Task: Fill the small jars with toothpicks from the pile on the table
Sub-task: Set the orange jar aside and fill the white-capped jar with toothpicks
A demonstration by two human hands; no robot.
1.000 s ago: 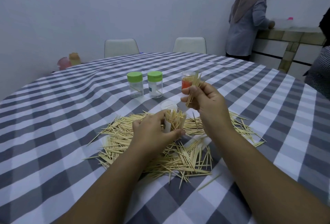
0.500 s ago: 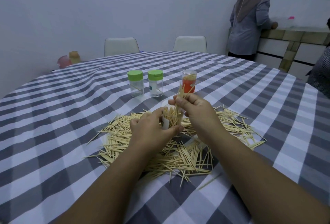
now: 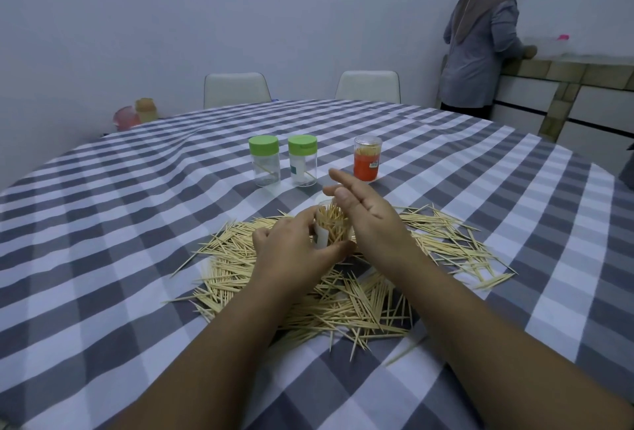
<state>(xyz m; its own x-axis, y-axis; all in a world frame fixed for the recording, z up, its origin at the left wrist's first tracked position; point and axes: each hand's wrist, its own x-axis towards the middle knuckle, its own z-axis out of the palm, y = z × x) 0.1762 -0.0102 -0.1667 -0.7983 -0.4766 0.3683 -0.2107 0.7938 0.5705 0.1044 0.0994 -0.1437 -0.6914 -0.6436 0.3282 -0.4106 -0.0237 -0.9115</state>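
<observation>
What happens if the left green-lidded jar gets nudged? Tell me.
The left green-lidded jar is likely light: it looks nearly empty, holding one toothpick or so. Tall and narrow, it may tip. Probably stiff plastic; on its side it would roll on the checked tablecloth.

You face a grey-and-white checked tablecloth (image 3: pixel 137 224) strewn with pale tan toothpicks (image 3: pixel 343 302). At twelve o'clock stand two green-capped clear jars (image 3: pixel 263 160), and an orange-banded jar (image 3: pixel 367 162) at one. At eleven sit blurred, perhaps pink and yellow, containers (image 3: pixel 135 116).
</observation>
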